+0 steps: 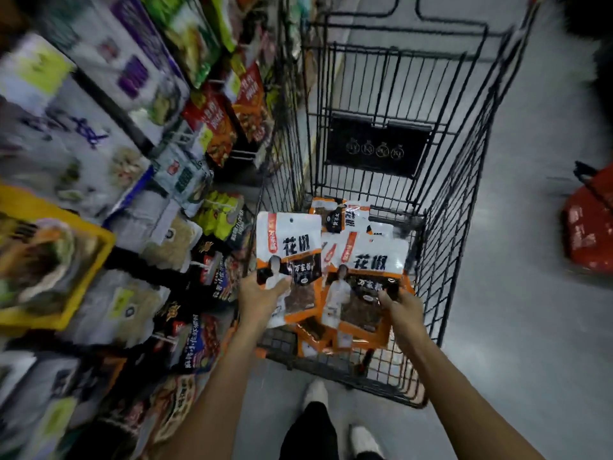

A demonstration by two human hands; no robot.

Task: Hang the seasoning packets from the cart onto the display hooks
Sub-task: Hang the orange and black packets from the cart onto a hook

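Note:
My left hand (260,295) grips the lower edge of a white and orange seasoning packet (290,250), held upright above the left side of the black wire cart (441,247). My right hand (403,308) pinches the lower right of a second, matching packet (368,277) over the cart's basket. More packets of the same kind (335,215) lie loose in the bottom of the cart, partly hidden under the two held ones. The display hooks cannot be made out in the blurred shelving.
Shelves of hanging food packets (212,127) run along the left, blurred by motion, with a yellow-framed pack (49,260) nearest. A red shopping basket (587,227) stands on the grey floor at right. My feet in white shoes (316,393) are just behind the cart.

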